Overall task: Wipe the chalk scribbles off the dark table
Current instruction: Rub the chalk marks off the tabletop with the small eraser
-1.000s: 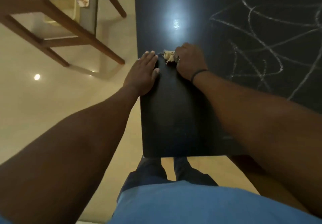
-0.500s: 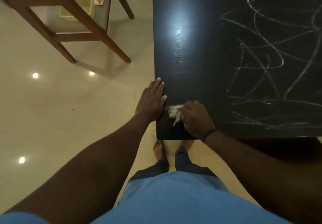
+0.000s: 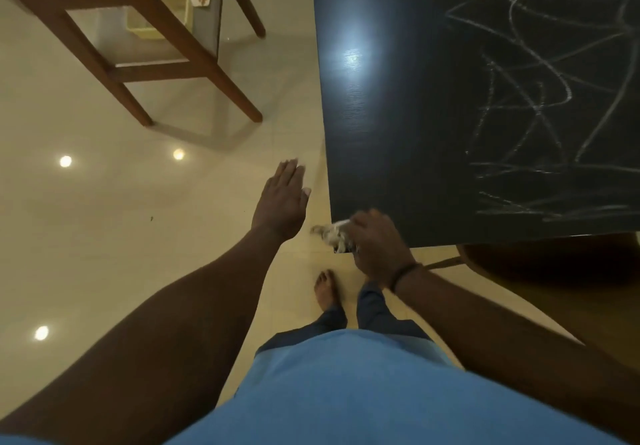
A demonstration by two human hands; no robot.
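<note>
The dark table (image 3: 398,126) fills the upper right of the head view. White chalk scribbles (image 3: 540,108) cover its right part, while its left strip looks bare. My right hand (image 3: 375,247) grips a pale crumpled cloth (image 3: 332,235) at the table's near left corner, the cloth hanging partly off the edge. My left hand (image 3: 284,202) hovers off the table over the floor, just left of the table's side edge, fingers straight and holding nothing.
A wooden chair or stool frame (image 3: 138,53) stands on the glossy beige floor to the upper left, with a yellow tub (image 3: 162,11) beneath it. My bare foot (image 3: 327,292) is below the table corner. A brown round surface (image 3: 554,271) sits under the table's near edge.
My right hand dragged the cloth down the table's left strip to the near corner. My left hand slid off the table edge and now hangs over the floor.
</note>
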